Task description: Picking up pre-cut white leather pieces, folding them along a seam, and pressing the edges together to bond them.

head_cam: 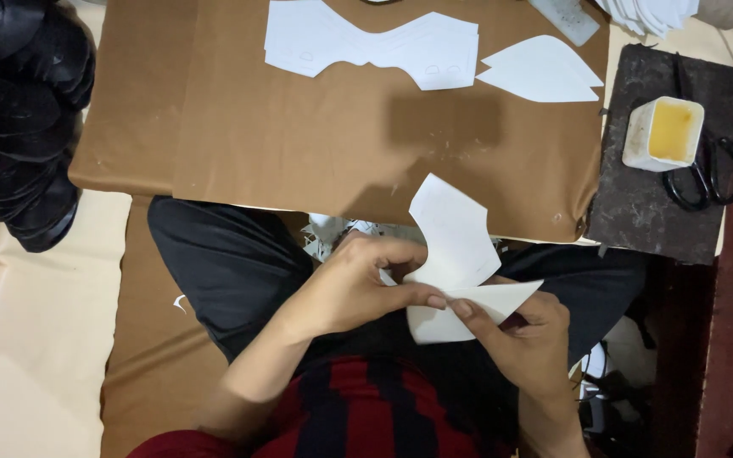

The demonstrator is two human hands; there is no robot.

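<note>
My left hand (358, 284) and my right hand (529, 339) meet over my lap, both pinching white cut-out pieces. The left hand's fingers press on a curved white piece (453, 233) that rises toward the brown board. My right hand grips a pointed white piece (477, 305) that lies under the curved one, and the two pieces overlap where the fingertips meet.
The brown board (316, 144) carries more white cut-outs (375, 42) and pointed white pieces (545, 69) at its far edge. To the right, a dark slab (638, 203) holds a white cup of yellow glue (663, 131) and black scissors (714, 174). Black pieces (23, 119) are stacked at the left.
</note>
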